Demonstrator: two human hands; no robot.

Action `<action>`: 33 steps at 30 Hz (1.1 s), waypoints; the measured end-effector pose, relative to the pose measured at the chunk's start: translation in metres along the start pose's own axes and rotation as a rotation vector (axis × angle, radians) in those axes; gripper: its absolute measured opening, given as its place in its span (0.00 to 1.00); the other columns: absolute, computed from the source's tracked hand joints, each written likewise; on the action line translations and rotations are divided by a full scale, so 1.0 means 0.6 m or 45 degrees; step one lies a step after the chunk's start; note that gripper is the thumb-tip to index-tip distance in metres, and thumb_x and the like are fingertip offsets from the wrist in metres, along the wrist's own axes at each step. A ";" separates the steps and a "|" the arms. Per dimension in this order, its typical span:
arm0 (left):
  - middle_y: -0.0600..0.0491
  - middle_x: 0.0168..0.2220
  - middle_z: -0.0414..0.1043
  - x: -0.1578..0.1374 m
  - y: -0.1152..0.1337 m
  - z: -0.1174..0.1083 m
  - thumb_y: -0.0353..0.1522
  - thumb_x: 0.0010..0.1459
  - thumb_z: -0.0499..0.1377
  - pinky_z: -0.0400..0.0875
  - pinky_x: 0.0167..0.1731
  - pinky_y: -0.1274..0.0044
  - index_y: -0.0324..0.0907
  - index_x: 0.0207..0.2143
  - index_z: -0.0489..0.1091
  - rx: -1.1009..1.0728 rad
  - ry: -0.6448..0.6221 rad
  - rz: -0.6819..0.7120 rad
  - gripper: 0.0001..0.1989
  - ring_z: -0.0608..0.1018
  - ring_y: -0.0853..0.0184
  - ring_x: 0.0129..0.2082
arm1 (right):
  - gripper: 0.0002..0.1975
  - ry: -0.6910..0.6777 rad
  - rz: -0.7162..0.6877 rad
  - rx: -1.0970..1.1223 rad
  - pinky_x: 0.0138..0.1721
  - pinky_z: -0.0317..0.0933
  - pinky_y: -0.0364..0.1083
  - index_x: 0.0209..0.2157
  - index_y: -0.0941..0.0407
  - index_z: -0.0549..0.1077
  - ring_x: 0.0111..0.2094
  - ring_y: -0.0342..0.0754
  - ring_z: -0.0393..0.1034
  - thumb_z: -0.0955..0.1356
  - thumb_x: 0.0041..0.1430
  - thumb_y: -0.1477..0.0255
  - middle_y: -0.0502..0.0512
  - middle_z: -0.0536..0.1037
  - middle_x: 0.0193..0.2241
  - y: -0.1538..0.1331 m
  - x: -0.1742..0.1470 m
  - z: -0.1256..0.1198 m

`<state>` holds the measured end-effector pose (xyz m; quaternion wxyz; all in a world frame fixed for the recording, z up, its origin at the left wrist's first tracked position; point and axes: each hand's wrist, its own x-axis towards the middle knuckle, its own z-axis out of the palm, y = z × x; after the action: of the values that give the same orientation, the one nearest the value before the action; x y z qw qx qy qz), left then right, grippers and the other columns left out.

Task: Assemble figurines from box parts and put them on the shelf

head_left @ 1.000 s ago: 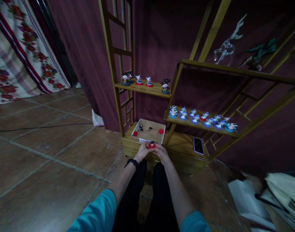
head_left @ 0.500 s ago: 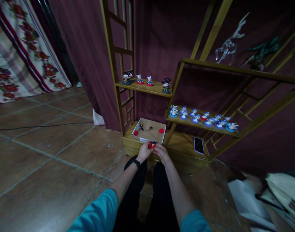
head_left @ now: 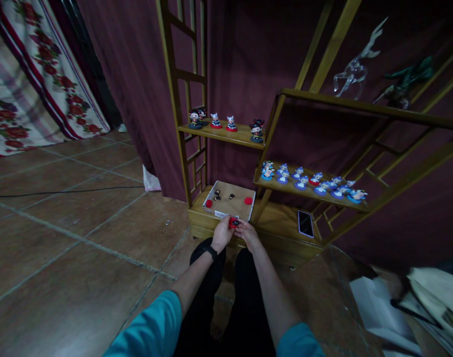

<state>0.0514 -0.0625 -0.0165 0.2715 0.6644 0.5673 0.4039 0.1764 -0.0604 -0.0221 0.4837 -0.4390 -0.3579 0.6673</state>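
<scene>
Between my two hands is a small figurine [head_left: 234, 223] with a red base and a dark upper part, tilted over and partly covered by fingers. My left hand [head_left: 222, 234] grips its red base from the left. The fingers of my right hand [head_left: 248, 234] close on its right side. Just beyond my hands a shallow cardboard box [head_left: 239, 210] stands on the low shelf. Inside it lie several small dark figurine pieces [head_left: 231, 197], a red disc [head_left: 248, 201] on the right and another red disc [head_left: 209, 204] on the left.
Several figurines [head_left: 231, 124] stand on the upper left shelf [head_left: 245, 136]. More blue and purple figurines [head_left: 301, 182] line the middle right shelf. A phone [head_left: 306, 223] lies on the low shelf. A glass deer [head_left: 355, 74] stands on the top shelf. White boxes [head_left: 378, 310] lie on the floor at right.
The figurine in my hands has tipped from upright onto its side, so its dark part points more to the right. My hands stay in nearly the same place.
</scene>
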 end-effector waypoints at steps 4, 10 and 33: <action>0.48 0.42 0.68 -0.001 0.002 -0.001 0.22 0.45 0.56 0.61 0.44 0.73 0.43 0.44 0.62 0.025 -0.001 0.019 0.22 0.70 0.63 0.42 | 0.22 -0.003 -0.011 0.016 0.41 0.62 0.50 0.39 0.52 0.71 0.36 0.48 0.70 0.70 0.36 0.76 0.51 0.76 0.32 0.000 -0.001 -0.001; 0.48 0.44 0.67 -0.005 0.004 -0.002 0.21 0.45 0.55 0.61 0.46 0.73 0.43 0.46 0.60 0.072 0.009 0.067 0.23 0.69 0.64 0.45 | 0.22 -0.018 -0.042 0.032 0.42 0.63 0.50 0.39 0.52 0.71 0.39 0.48 0.70 0.70 0.35 0.76 0.51 0.76 0.36 -0.003 -0.005 0.001; 0.47 0.39 0.69 -0.005 0.010 -0.008 0.30 0.48 0.57 0.62 0.41 0.74 0.40 0.43 0.65 0.109 -0.117 0.045 0.17 0.71 0.63 0.39 | 0.14 0.045 -0.053 -0.072 0.38 0.63 0.47 0.32 0.55 0.72 0.33 0.46 0.71 0.69 0.38 0.69 0.52 0.77 0.32 0.002 -0.007 -0.001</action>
<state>0.0503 -0.0672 -0.0097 0.2613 0.7031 0.5591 0.3532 0.1772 -0.0649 -0.0222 0.4910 -0.4566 -0.3770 0.6390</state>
